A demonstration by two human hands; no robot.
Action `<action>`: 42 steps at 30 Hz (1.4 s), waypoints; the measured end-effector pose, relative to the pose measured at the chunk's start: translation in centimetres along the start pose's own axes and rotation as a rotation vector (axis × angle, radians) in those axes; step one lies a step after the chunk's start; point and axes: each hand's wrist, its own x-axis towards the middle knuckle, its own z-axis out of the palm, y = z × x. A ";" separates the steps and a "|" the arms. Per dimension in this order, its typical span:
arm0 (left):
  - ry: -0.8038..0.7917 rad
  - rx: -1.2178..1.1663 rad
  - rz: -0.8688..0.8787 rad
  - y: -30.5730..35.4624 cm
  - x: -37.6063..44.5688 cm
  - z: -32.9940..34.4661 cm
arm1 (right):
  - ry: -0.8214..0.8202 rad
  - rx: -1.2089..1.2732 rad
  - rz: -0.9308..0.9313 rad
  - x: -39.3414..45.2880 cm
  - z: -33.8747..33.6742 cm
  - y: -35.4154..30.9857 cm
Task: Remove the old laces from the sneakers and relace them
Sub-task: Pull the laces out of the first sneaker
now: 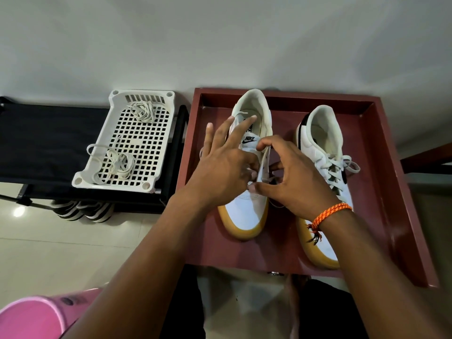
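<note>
We saw both hands together on left sneaker (247, 206) in tray (381, 192): left hand (220, 167) and right hand (293, 174) pinching lace (263, 167). We judged lace soft, limp; grip near tip.

A single head-worn wide-angle camera looks steeply down and forward, close over a red tray (391, 192) at the frame's centre. The wall fills the 12 o'clock band; a white basket (97, 172) lies toward 9 o'clock. Forearms enter from 6 o'clock.
</note>
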 end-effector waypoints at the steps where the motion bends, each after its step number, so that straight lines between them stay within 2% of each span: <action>1: 0.020 -0.003 -0.001 0.0 0.0 0.0 | 0.000 0.001 0.003 0.0 0.0 0.0; 6: 0.247 -0.095 -0.048 -0.6 0.6 -1.3 | -0.006 0.006 0.009 -0.1 -0.1 -0.1; 8: 0.291 -0.108 -0.062 -0.7 0.6 -1.4 | -0.002 -0.004 0.008 -0.1 0.0 -0.1; 12: 0.062 -0.010 -0.038 0.2 0.1 -0.4 | 0.000 0.010 0.004 0.0 -0.1 0.1; 14: 0.019 0.014 -0.056 0.6 0.0 0.1 | -0.002 0.002 -0.001 0.0 -0.1 0.1; 19: 0.311 -0.154 -0.176 -0.2 0.6 -2.4 | -0.002 -0.012 0.001 -0.1 -0.1 0.1; 21: 0.254 -0.183 -0.172 -0.6 0.3 -2.8 | 0.000 -0.015 0.003 -0.1 -0.1 0.1; 25: -0.056 -0.027 -0.088 0.4 -0.2 -1.1 | 0.007 -0.007 -0.005 0.0 -0.1 -0.2; 27: -0.048 0.021 -0.039 0.7 -0.1 -0.5 | 0.007 -0.010 -0.007 0.0 0.0 -0.3; 30: 0.093 0.034 -0.010 0.3 0.0 -0.9 | 0.003 -0.006 -0.003 -0.1 -0.1 -0.3; 33: 0.240 -0.001 -0.094 -0.5 0.2 -1.5 | 0.002 -0.017 -0.001 -0.1 -0.1 -0.4; 35: 0.280 -0.017 -0.132 -0.4 0.3 -1.5 | 0.000 -0.010 0.005 -0.1 0.0 -0.3; 37: 0.226 -0.005 -0.095 -0.1 0.2 -1.3 | 0.002 -0.001 0.005 -0.1 0.1 -0.2; 40: 0.021 0.019 -0.065 0.6 0.0 -0.4 | 0.003 0.009 -0.001 0.0 0.0 -0.1; 42: -0.022 0.020 -0.077 0.8 -0.1 -0.1 | -0.002 0.023 -0.003 0.0 0.0 -0.1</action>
